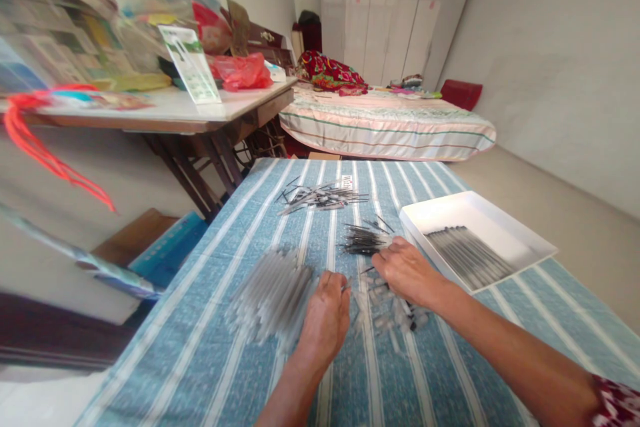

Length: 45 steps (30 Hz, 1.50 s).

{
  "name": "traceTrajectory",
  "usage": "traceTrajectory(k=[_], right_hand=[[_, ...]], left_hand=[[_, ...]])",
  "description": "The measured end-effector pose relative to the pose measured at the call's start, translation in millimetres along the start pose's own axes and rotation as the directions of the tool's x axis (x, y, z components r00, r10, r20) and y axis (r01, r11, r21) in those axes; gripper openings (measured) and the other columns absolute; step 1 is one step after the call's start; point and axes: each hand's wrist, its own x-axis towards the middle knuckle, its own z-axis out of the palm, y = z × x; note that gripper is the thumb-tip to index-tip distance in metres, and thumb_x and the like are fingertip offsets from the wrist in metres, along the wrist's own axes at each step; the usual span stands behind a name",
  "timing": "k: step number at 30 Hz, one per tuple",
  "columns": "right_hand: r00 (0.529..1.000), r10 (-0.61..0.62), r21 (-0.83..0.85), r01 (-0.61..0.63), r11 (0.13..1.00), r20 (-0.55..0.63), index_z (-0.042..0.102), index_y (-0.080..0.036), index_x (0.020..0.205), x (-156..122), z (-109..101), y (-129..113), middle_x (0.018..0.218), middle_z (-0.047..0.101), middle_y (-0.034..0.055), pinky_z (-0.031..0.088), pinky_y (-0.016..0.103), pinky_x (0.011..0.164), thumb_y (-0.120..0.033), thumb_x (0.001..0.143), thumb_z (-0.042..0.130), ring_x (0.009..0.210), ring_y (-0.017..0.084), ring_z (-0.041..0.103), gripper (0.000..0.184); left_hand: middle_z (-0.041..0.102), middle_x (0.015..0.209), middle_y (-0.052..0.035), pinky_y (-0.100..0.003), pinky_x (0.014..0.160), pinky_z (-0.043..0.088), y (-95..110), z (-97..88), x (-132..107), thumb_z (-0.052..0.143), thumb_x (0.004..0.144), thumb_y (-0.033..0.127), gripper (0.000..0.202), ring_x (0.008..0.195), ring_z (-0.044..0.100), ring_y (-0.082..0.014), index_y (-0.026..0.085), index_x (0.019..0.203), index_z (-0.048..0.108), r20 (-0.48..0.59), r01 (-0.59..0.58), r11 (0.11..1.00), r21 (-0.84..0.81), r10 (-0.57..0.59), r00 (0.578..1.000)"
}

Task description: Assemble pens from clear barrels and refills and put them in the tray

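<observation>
My left hand is closed at the right edge of a heap of translucent grey pen barrels. A pale barrel end sticks out at its fingertips, pointing right. My right hand is pinched just below a bunch of thin black pen refills. A small dark tip shows near its fingers, but what they grip is hidden. Under the right wrist lie short translucent caps, some with black parts. Farther back is a loose pile of thin black and clear sticks.
A white box on the right holds a row of grey pens. All this rests on a blue striped cloth. Left of it stands a cluttered side table with a red bag. Behind is a bed.
</observation>
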Motion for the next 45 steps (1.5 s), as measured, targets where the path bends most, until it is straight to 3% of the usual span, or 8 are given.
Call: traceTrajectory(k=[12,20,27,31,33,36,40,45], right_hand=[[0.996,-0.086,-0.058,0.084,0.995,-0.034,0.056,-0.015,0.079,-2,4,-3,0.072,0.064,0.0077,0.036,0.038,0.079,-0.011,0.085,0.043,0.069,0.021,0.059,0.014],[0.983,-0.157,-0.036,0.154,0.987,-0.092,0.056,-0.015,0.079,-2,1,-9,0.071,0.062,0.0053,0.035,0.039,0.081,-0.009,0.087,0.043,0.068,0.019,0.056,0.016],[0.92,-0.186,-0.019,0.192,0.981,-0.346,0.056,-0.016,0.077,-6,-9,-18,0.065,0.056,0.003,0.028,0.044,0.092,-0.014,0.091,0.035,0.066,0.017,0.051,0.026],[0.878,-0.041,0.139,0.121,0.983,-0.478,0.059,-0.016,0.082,-14,-8,-20,0.062,0.055,0.0023,0.033,0.037,0.085,-0.014,0.09,0.036,0.065,0.016,0.051,0.025],[0.928,0.053,0.227,0.035,0.973,-0.369,0.06,-0.016,0.077,-16,-3,-19,0.062,0.059,0.0036,0.035,0.032,0.077,-0.014,0.088,0.038,0.064,0.016,0.053,0.025],[0.993,0.113,0.256,-0.101,0.961,-0.034,0.062,-0.015,0.076,-12,8,-19,0.067,0.066,0.0077,0.038,0.029,0.07,-0.018,0.086,0.043,0.064,0.017,0.06,0.022],[0.958,0.155,0.227,-0.211,0.951,0.243,0.067,-0.014,0.082,-2,18,-26,0.077,0.07,0.0142,0.042,0.027,0.067,-0.023,0.084,0.045,0.077,0.022,0.066,0.023],[0.938,0.166,0.225,-0.241,0.944,0.305,0.069,-0.013,0.082,6,19,-33,0.081,0.07,0.0163,0.045,0.027,0.065,-0.021,0.082,0.046,0.08,0.025,0.067,0.025]], left_hand=[[0.053,0.078,-0.0053,-0.029,0.066,0.042,2,6.5,-1,0.04,0.081,0.015,0.011,0.074,0.053,-0.0182,0.018,0.076,0.049,-0.014,-0.091,0.992,-0.086,0.09,0.996],[0.053,0.066,-0.0002,-0.025,0.059,0.038,0,7.6,2,0.046,0.078,0.019,0.009,0.063,0.051,-0.0144,0.018,0.072,0.053,0.019,-0.011,0.963,-0.271,0.017,1.0],[0.056,0.059,0.0018,-0.022,0.049,0.039,2,7.8,5,0.052,0.076,0.023,0.008,0.054,0.052,-0.0124,0.016,0.075,0.056,0.091,0.176,0.758,-0.628,-0.153,0.984],[0.059,0.063,0.0016,-0.022,0.051,0.042,6,3.9,6,0.056,0.074,0.025,0.011,0.054,0.054,-0.011,0.015,0.08,0.056,0.03,0.16,0.578,-0.8,-0.227,0.973],[0.062,0.067,0.0005,-0.023,0.053,0.044,7,2.2,6,0.059,0.073,0.026,0.015,0.055,0.056,-0.0112,0.015,0.084,0.056,-0.002,0.133,0.492,-0.86,-0.263,0.965],[0.065,0.07,-0.0009,-0.024,0.054,0.046,7,0.7,6,0.062,0.072,0.026,0.02,0.056,0.057,-0.0117,0.015,0.087,0.056,-0.024,0.1,0.412,-0.905,-0.285,0.958],[0.065,0.07,-0.0005,-0.023,0.054,0.046,7,0.2,5,0.063,0.072,0.026,0.019,0.055,0.057,-0.0109,0.015,0.086,0.056,-0.014,0.095,0.379,-0.92,-0.276,0.961],[0.066,0.07,-0.001,-0.023,0.053,0.046,7,-1.6,4,0.063,0.072,0.025,0.018,0.055,0.057,-0.0108,0.015,0.086,0.057,0.0,0.106,0.385,-0.917,-0.266,0.964]])
